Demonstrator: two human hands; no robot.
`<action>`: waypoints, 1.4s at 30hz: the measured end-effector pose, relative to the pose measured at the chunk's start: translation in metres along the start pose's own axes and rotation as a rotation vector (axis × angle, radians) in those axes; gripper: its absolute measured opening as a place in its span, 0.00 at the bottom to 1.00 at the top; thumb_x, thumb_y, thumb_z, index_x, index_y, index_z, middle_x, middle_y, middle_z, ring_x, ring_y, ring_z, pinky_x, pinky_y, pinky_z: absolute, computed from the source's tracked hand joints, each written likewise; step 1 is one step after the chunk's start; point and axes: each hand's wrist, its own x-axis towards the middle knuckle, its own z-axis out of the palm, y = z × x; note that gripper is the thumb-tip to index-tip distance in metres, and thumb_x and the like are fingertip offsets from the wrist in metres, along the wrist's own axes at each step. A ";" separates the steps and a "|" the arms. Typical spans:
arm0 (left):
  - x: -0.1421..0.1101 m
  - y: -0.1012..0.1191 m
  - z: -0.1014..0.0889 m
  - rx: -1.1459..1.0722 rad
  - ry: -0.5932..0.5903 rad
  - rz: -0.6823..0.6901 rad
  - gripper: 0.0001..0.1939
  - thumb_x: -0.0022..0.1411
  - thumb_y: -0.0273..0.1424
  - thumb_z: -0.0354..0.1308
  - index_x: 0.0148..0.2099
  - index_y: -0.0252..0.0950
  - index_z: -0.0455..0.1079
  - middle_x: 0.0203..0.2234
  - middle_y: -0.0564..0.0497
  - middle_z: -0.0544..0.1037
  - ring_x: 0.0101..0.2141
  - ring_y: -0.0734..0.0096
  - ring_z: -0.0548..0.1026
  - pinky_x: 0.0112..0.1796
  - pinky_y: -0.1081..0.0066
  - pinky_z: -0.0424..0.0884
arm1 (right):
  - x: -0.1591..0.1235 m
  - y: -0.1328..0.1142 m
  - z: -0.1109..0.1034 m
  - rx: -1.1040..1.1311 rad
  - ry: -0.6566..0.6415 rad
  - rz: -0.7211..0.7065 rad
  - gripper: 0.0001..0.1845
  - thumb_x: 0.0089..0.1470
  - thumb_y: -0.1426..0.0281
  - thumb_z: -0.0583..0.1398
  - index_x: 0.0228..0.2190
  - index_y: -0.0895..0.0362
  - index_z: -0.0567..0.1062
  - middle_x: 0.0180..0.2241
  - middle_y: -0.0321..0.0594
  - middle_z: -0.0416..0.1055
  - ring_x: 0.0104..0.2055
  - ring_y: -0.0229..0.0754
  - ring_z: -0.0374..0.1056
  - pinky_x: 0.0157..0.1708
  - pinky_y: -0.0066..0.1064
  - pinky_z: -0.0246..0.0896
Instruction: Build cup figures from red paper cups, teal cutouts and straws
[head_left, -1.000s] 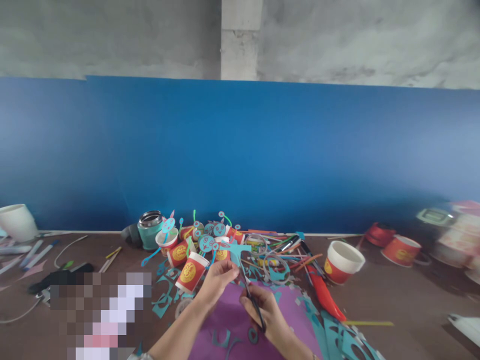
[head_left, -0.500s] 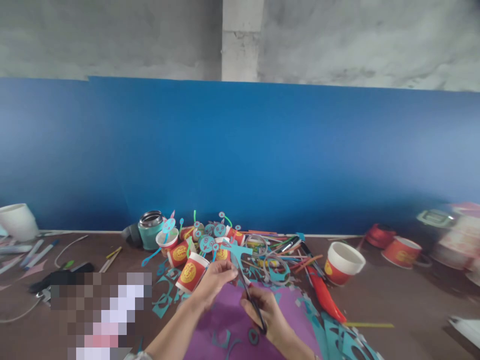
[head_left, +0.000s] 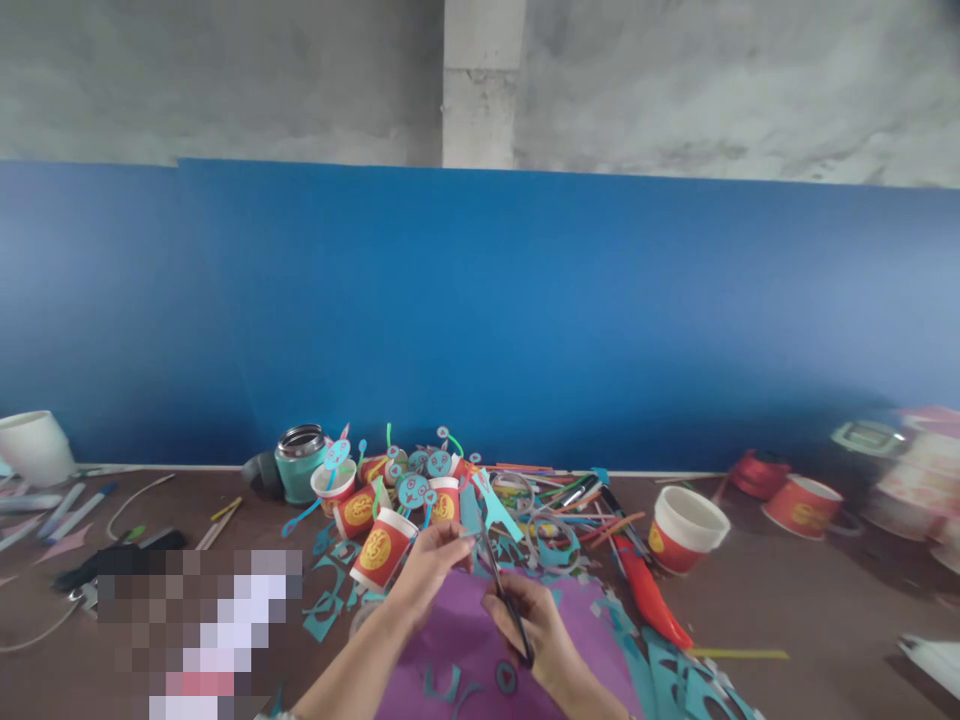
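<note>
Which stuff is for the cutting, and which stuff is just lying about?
Seems part of the cutting:
scissors, in the right hand
turquoise paper, near the blades
purple sheet, underneath

Probably just lying about:
flask
white cup, far left
yellow strip

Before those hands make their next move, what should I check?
1. Scissors gripped by the right hand: ok.
2. Blue paper pinched by the left hand: looks ok, though the fingertips partly hide it.
3. Blades clear of the left fingertips: cannot tell; they're very close in this view.
4. Purple sheet free of scraps: not ok; several lie on it.
5. Flask covered: not ok; mouth open.
</note>
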 end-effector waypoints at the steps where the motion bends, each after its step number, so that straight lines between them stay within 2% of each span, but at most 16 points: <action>1: 0.000 0.000 0.000 -0.011 0.022 0.012 0.16 0.44 0.39 0.67 0.24 0.34 0.66 0.14 0.57 0.70 0.19 0.78 0.65 0.26 0.75 0.59 | 0.000 0.001 0.000 -0.010 0.005 0.007 0.23 0.40 0.51 0.66 0.22 0.58 0.67 0.10 0.24 0.53 0.10 0.27 0.49 0.09 0.19 0.42; 6: -0.001 -0.001 0.003 -0.044 0.097 0.070 0.19 0.45 0.44 0.66 0.25 0.35 0.65 0.17 0.57 0.68 0.22 0.78 0.65 0.28 0.75 0.60 | -0.001 -0.001 0.001 -0.048 -0.024 0.026 0.27 0.40 0.45 0.62 0.22 0.57 0.66 0.10 0.25 0.54 0.09 0.28 0.50 0.08 0.19 0.43; 11: 0.001 -0.003 0.004 0.039 0.090 0.084 0.23 0.44 0.49 0.66 0.20 0.34 0.65 0.15 0.54 0.69 0.21 0.76 0.65 0.28 0.73 0.59 | -0.002 0.000 0.000 -0.031 -0.019 0.018 0.27 0.40 0.46 0.63 0.23 0.58 0.67 0.10 0.24 0.54 0.09 0.27 0.50 0.08 0.19 0.46; 17: -0.001 0.001 0.003 0.142 0.100 0.104 0.23 0.44 0.49 0.65 0.21 0.34 0.66 0.15 0.55 0.70 0.20 0.76 0.64 0.26 0.74 0.56 | -0.003 0.003 0.000 0.012 -0.087 0.031 0.27 0.40 0.46 0.63 0.26 0.58 0.68 0.12 0.25 0.57 0.10 0.29 0.55 0.09 0.20 0.53; 26: 0.000 0.000 0.001 0.225 0.102 0.108 0.22 0.46 0.49 0.64 0.20 0.35 0.66 0.15 0.54 0.70 0.19 0.76 0.62 0.25 0.73 0.54 | -0.002 0.006 0.000 0.035 -0.081 0.029 0.26 0.42 0.47 0.63 0.25 0.58 0.68 0.11 0.25 0.56 0.09 0.29 0.54 0.08 0.19 0.53; 36: -0.001 -0.002 0.001 0.196 0.039 0.083 0.21 0.47 0.48 0.63 0.20 0.34 0.66 0.15 0.54 0.71 0.21 0.75 0.65 0.28 0.73 0.58 | -0.001 0.007 -0.001 0.017 -0.045 0.051 0.27 0.40 0.47 0.64 0.26 0.58 0.67 0.11 0.24 0.56 0.09 0.29 0.54 0.08 0.19 0.52; 42: -0.004 -0.004 0.007 0.139 -0.019 0.040 0.20 0.46 0.46 0.65 0.21 0.34 0.67 0.16 0.53 0.72 0.22 0.72 0.68 0.30 0.72 0.61 | 0.000 0.008 -0.003 -0.010 -0.041 0.016 0.27 0.41 0.45 0.62 0.25 0.57 0.66 0.11 0.26 0.58 0.09 0.31 0.56 0.08 0.21 0.53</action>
